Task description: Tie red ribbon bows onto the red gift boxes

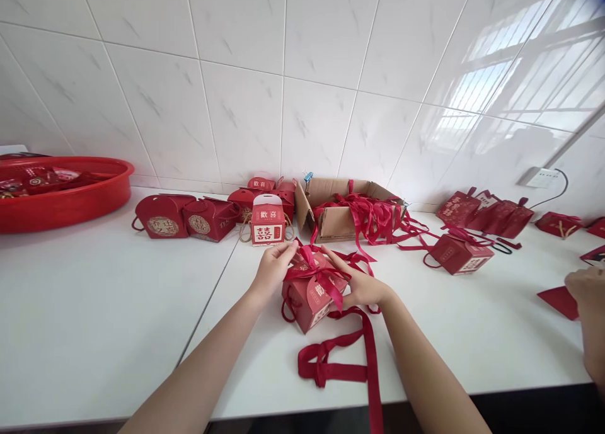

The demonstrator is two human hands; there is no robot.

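A red gift box (302, 302) with gold lettering and rope handles stands in front of me on the white counter. A red ribbon (314, 271) is tied over its top in a bow. My left hand (275, 269) pinches at the ribbon by the back left of the box top. Around the right side of the box lies my right hand (363, 286), its index finger stretched along the back edge and its thumb lower down; part of its grip is hidden. A long loose ribbon (371, 358) runs from beside the box over the counter's front edge.
Behind stands an open cardboard box (335, 228) heaped with red ribbons. Several red gift boxes (165, 217) line the wall. A tied gift box (456, 254) sits right, near scissors (503, 248). A red basin (94, 204) is far left; another person's hand (586, 295) far right.
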